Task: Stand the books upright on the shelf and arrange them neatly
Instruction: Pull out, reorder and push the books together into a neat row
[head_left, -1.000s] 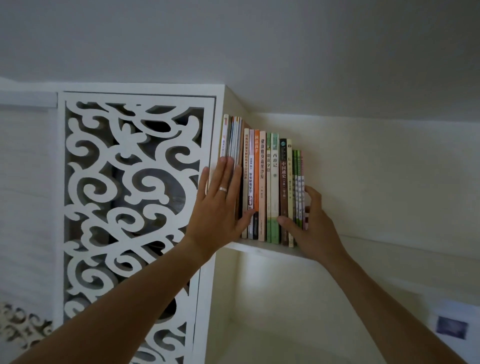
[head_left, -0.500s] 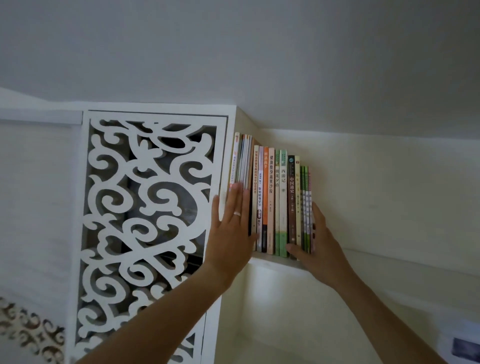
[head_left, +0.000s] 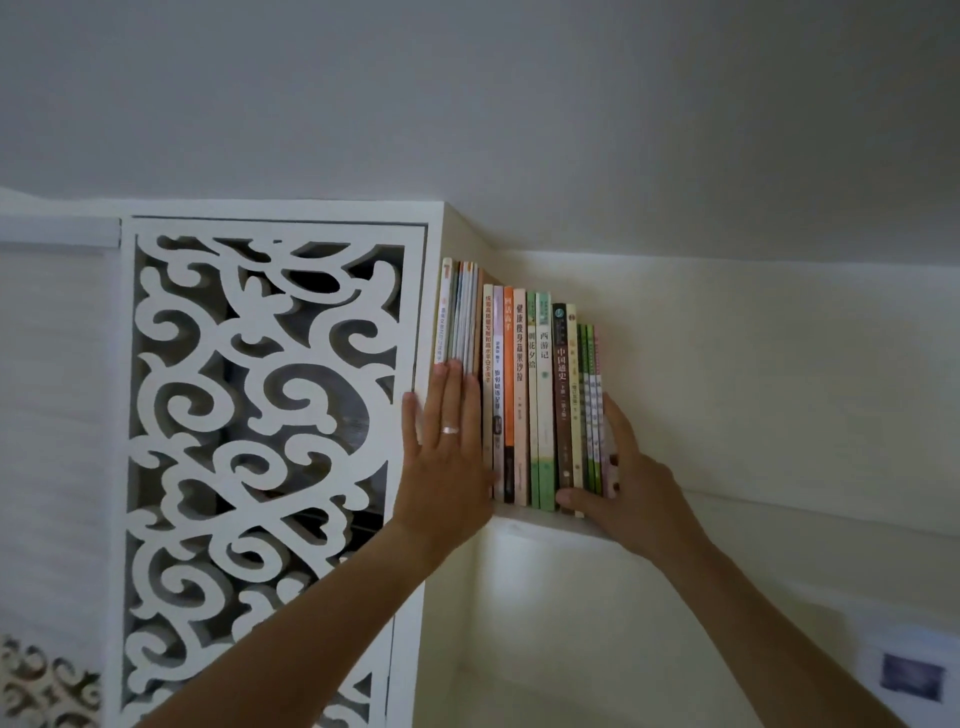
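Observation:
A row of books (head_left: 524, 395) stands upright on a white shelf (head_left: 540, 522), packed against the shelf's left wall. My left hand (head_left: 447, 457), a ring on one finger, lies flat with straight fingers against the spines of the tall leftmost books. My right hand (head_left: 623, 483) is at the row's right end: its fingers lie along the cover of the last thin book and its thumb reaches across the bottom of the spines. The shelf to the right of the row holds nothing.
A white carved lattice panel (head_left: 260, 441) fills the cabinet front left of the books. The ceiling hangs close above the shelf. A lower compartment opens beneath the shelf board. A small dark picture (head_left: 911, 675) sits at the lower right.
Both hands stay at the ends of the row. The view has shifted, so the books sit lower and further right in the frame. The row looks tight and upright throughout.

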